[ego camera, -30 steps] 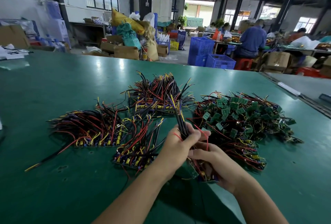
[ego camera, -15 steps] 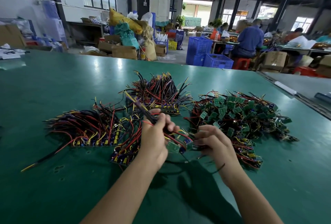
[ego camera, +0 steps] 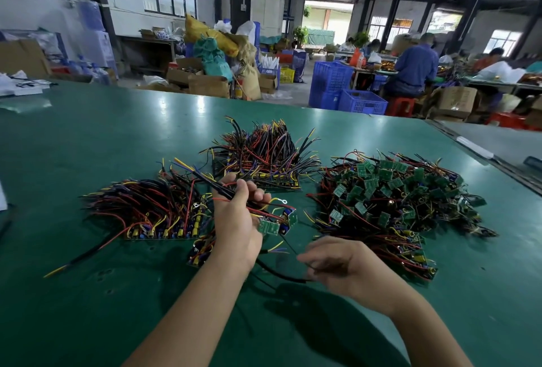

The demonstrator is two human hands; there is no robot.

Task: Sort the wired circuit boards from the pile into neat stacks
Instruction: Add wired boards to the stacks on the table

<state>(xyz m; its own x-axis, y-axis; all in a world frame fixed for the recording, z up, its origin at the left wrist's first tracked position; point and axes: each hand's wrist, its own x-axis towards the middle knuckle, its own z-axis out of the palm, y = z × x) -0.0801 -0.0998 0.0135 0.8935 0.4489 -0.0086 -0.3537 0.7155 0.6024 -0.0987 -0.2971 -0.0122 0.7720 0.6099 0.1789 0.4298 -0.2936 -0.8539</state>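
My left hand (ego camera: 237, 220) grips the wire bundle of a small green circuit board (ego camera: 269, 227), which hangs by my palm above the green table (ego camera: 88, 131). My right hand (ego camera: 340, 261) pinches a thin black wire (ego camera: 281, 274) trailing from that board, low and to the right. A loose pile of wired boards (ego camera: 393, 193) lies to the right. Sorted stacks sit at the left (ego camera: 152, 214), at the back centre (ego camera: 264, 158), and a third stack (ego camera: 202, 249) lies partly hidden under my left wrist.
The table's right edge meets a grey bench (ego camera: 498, 146). Beyond the far edge stand cardboard boxes (ego camera: 208, 84), blue crates (ego camera: 346, 93) and seated workers (ego camera: 410, 70). White papers (ego camera: 17, 84) lie at the far left corner.
My right hand has drawn down and to the right, pulling a black wire away from the board. My left hand keeps the bundle, raised slightly over the stacks.
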